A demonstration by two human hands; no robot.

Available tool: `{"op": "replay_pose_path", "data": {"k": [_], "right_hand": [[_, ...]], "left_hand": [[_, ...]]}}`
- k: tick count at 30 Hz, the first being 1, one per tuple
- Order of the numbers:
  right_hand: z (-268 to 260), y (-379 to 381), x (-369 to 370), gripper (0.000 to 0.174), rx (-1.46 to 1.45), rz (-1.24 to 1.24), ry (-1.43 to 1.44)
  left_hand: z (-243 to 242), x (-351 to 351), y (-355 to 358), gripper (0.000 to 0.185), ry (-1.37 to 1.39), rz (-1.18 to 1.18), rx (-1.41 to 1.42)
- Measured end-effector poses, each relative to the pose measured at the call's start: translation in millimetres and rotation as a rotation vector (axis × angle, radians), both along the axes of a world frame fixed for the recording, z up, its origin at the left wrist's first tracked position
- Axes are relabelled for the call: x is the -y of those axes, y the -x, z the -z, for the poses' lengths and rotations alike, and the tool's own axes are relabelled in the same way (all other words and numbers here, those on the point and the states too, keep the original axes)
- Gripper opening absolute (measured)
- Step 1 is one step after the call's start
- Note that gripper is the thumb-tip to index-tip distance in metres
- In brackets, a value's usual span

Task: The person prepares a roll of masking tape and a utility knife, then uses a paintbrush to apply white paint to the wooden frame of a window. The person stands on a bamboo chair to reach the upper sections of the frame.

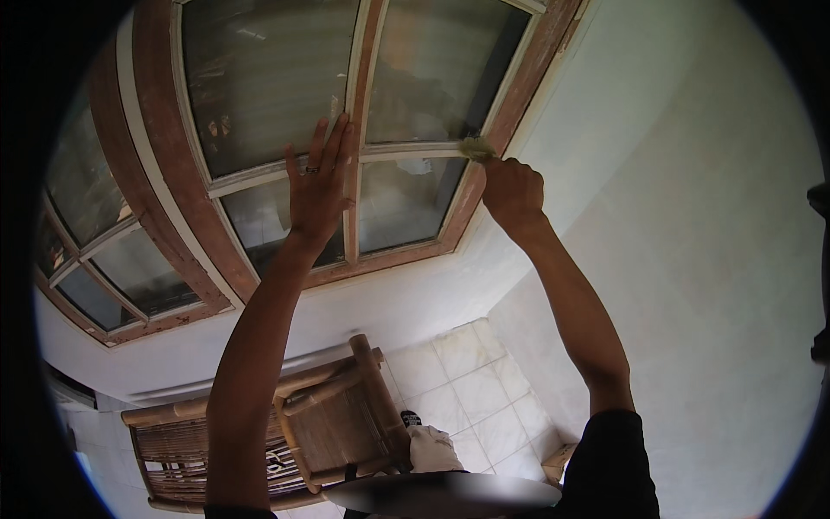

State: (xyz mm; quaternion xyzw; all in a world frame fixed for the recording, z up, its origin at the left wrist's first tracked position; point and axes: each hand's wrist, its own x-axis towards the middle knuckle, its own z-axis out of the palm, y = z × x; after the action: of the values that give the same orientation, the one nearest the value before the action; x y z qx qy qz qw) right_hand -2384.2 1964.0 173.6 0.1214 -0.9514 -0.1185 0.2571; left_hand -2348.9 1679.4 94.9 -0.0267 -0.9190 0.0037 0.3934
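Note:
My left hand [321, 185] lies with fingers spread against the upright glazing bar of a wooden window, with a ring on one finger. In my right hand [515, 191] is a brush [476, 148] with pale bristles, its handle hidden in the fist. The bristles touch the right end of the whitish horizontal glazing bar [415, 153], where it meets the reddish-brown window frame [519, 110]. Dusty glass panes [431, 71] fill the window, and a pale torn patch [415, 166] shows on the lower right pane.
Below the window stands a bamboo bench [207, 447] with a flat wooden part [343, 425]. A second window [104, 246] is at the left. A plain wall [700, 259] rises at the right. A small box [557, 462] sits on the tiled floor [480, 402] by that wall.

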Motion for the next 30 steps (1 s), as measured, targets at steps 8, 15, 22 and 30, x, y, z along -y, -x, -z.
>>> {"op": "replay_pose_path", "data": {"k": [8, 15, 22, 30], "right_hand": [[13.3, -52.1, 107.1, 0.022, -0.028, -0.375, 0.01], [0.3, -37.6, 48.7, 0.016, -0.042, -0.144, 0.051], [-3.4, -38.7, 89.6, 0.013, 0.007, -0.491, 0.307], [0.6, -30.0, 72.1, 0.023, 0.163, -0.688, 0.944]], "left_hand": [[-3.1, -3.0, -2.1, 0.142, 0.053, -0.046, 0.011], [-3.3, -2.1, -1.4, 0.142, 0.035, -0.031, 0.015], [-3.1, -5.6, -1.6, 0.141, 0.048, -0.034, -0.005], [-2.8, -3.8, -2.1, 0.143, 0.055, -0.042, -0.007]]}}
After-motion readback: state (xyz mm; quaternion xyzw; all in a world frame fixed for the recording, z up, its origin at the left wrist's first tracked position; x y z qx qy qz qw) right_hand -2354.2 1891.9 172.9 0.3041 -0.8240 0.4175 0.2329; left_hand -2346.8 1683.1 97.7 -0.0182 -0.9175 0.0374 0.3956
